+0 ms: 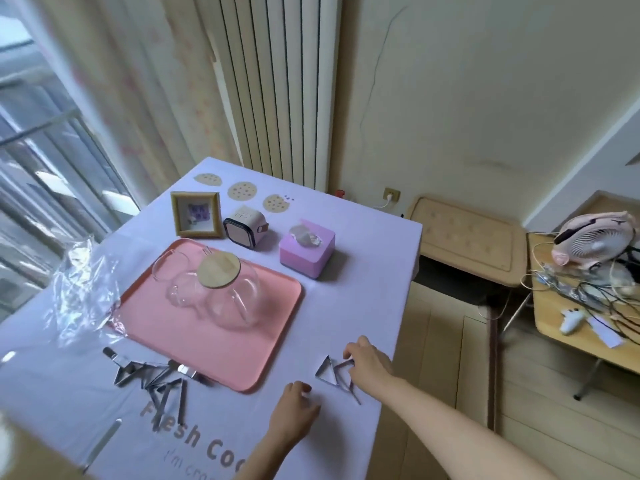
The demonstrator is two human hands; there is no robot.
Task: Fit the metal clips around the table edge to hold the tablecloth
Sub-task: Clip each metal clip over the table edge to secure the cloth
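Observation:
A lilac tablecloth point(363, 289) with cookie prints covers the table. Two triangular metal clips point(327, 370) lie near the table's right edge. My right hand point(369, 358) rests on them, fingers curled over the right one; whether it grips it I cannot tell. My left hand point(294, 410) lies on the cloth just left of them, fingers loosely curled, nothing visible in it. A pile of several more metal clips point(152, 375) sits at the near left, in front of the tray.
A pink tray point(214, 348) holds a glass teapot point(221, 289) with a wooden lid. Behind stand a photo frame point(196, 213), a small white box point(244, 228) and a pink tissue box point(308, 251). Crumpled plastic wrap point(83, 289) lies left. A side table point(585, 327) with a fan stands right.

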